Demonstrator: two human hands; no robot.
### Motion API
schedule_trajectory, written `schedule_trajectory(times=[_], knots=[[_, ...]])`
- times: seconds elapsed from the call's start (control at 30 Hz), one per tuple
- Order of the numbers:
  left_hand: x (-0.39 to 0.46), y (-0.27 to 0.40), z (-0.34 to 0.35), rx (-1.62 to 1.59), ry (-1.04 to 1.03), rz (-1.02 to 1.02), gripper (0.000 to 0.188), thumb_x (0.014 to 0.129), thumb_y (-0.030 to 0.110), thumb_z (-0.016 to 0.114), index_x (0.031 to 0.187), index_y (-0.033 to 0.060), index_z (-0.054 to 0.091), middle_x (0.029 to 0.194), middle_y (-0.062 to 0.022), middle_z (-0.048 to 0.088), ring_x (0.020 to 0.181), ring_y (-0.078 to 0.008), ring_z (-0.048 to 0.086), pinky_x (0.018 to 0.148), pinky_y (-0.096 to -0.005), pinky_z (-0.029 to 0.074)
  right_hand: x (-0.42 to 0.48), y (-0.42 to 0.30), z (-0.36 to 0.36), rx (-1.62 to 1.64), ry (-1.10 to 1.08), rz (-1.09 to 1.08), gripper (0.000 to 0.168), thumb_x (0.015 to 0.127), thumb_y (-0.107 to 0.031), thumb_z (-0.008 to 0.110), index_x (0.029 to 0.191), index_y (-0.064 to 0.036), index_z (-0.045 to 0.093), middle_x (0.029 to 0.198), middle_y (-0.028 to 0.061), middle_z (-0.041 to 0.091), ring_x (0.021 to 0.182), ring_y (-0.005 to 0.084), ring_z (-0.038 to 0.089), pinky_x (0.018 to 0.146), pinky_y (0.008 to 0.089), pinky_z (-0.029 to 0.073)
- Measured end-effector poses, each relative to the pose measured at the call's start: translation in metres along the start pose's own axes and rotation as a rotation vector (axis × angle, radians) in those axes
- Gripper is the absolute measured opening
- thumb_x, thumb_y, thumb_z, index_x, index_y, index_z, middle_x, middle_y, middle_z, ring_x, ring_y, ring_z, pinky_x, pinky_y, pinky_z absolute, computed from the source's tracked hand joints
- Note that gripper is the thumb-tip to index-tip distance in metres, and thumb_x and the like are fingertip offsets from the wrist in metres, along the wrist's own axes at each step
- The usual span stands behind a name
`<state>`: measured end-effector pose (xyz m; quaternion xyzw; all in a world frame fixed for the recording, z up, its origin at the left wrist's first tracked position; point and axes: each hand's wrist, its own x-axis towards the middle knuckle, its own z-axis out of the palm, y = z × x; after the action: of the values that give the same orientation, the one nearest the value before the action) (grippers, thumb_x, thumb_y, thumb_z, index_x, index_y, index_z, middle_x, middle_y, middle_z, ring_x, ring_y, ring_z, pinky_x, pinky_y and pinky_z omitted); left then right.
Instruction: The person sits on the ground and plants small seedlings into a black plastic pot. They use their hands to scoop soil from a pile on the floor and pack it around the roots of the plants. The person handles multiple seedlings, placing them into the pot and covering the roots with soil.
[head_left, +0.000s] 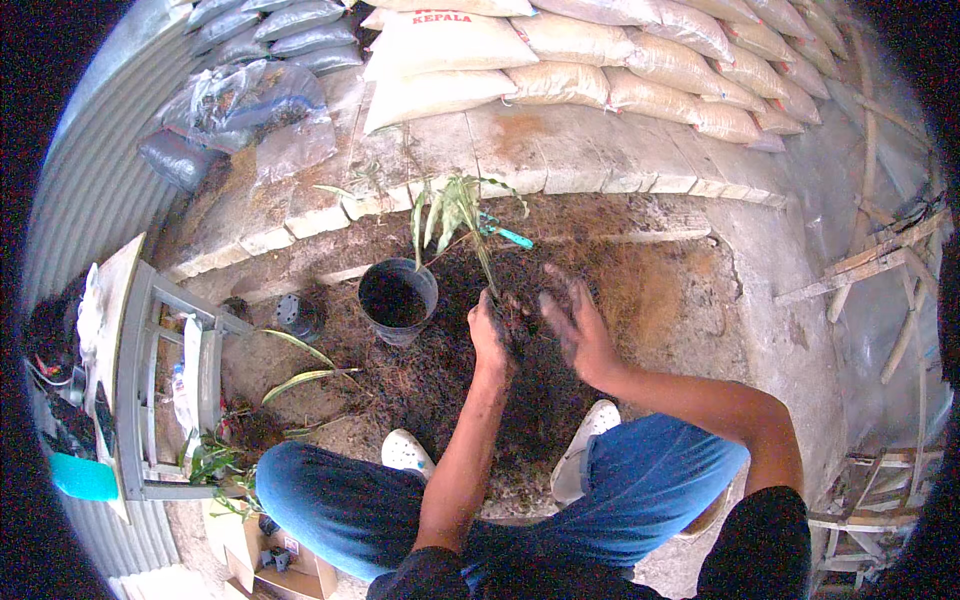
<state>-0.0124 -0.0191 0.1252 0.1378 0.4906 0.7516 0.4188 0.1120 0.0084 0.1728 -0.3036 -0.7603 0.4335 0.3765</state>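
A leafy plant (454, 211) with long, drooping green leaves leans over the soil. My left hand (487, 326) grips it low on the stems, where dark root matter shows beside the fingers. My right hand (581, 322), blurred and dirty with soil, is just right of the roots with its fingers apart and nothing in it. A black plastic pot (397, 296), with dark soil inside, stands left of my left hand. Behind the stems lies a turquoise hand tool (510, 234), its far end partly hidden by leaves. Dark loose soil (442, 405) spreads beneath both hands.
Cut variegated leaves (307, 379) and an upturned black pot (296, 315) lie to the left, near a grey frame table (142, 390). Stacked sacks (570, 82) stand beyond the concrete ledge (585, 150). A cardboard box (292, 577) holds small pots at lower left. Wooden framing (847, 277) is at right.
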Motion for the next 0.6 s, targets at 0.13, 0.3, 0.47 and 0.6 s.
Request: schedule_trajectory(times=[0.13, 0.3, 0.47, 0.6], knots=[[-0.004, -0.008, -0.001, 0.204, 0.005, 0.066, 0.033, 0.095, 0.026, 0.039, 0.081, 0.0043, 0.060, 0.069, -0.0037, 0.060, 0.059, -0.0133, 0.054, 0.056, -0.0284, 0.044, 0.004, 0.019, 0.001, 0.166, -0.032, 0.090, 0.044, 0.097, -0.025, 0.045, 0.134, -0.002, 0.037, 0.134, 0.0126, 0.039, 0.124, 0.0221, 0.037, 0.105, 0.0337, 0.028], [-0.006, -0.015, 0.005, -0.197, -0.089, -0.015, 0.030, 0.096, 0.027, 0.037, 0.106, 0.0047, 0.055, 0.095, -0.0063, 0.059, 0.084, -0.0183, 0.056, 0.076, -0.0321, 0.045, 0.004, -0.002, -0.001, -0.403, -0.126, -0.224, 0.046, 0.091, -0.029, 0.052, 0.133, -0.012, 0.043, 0.135, 0.0174, 0.041, 0.121, 0.0382, 0.041, 0.101, 0.0452, 0.034], [-0.010, -0.011, 0.016, -0.552, -0.242, -0.106, 0.042, 0.098, 0.037, 0.033, 0.125, 0.0079, 0.048, 0.117, -0.0071, 0.056, 0.106, -0.0209, 0.053, 0.096, -0.0355, 0.040, 0.003, 0.015, -0.006, -0.744, -0.069, -0.407, 0.046, 0.089, -0.035, 0.050, 0.132, -0.019, 0.048, 0.143, 0.0086, 0.035, 0.126, 0.0400, 0.036, 0.098, 0.0574, 0.032], [-0.018, 0.004, 0.024, -0.595, -0.257, -0.187, 0.043, 0.098, 0.036, 0.031, 0.126, 0.0079, 0.048, 0.120, -0.0102, 0.056, 0.109, -0.0246, 0.053, 0.098, -0.0379, 0.039, -0.006, 0.021, -0.001, -0.829, -0.090, -0.435, 0.051, 0.088, -0.034, 0.050, 0.137, -0.022, 0.041, 0.147, 0.0101, 0.029, 0.133, 0.0391, 0.025, 0.101, 0.0654, 0.018]])
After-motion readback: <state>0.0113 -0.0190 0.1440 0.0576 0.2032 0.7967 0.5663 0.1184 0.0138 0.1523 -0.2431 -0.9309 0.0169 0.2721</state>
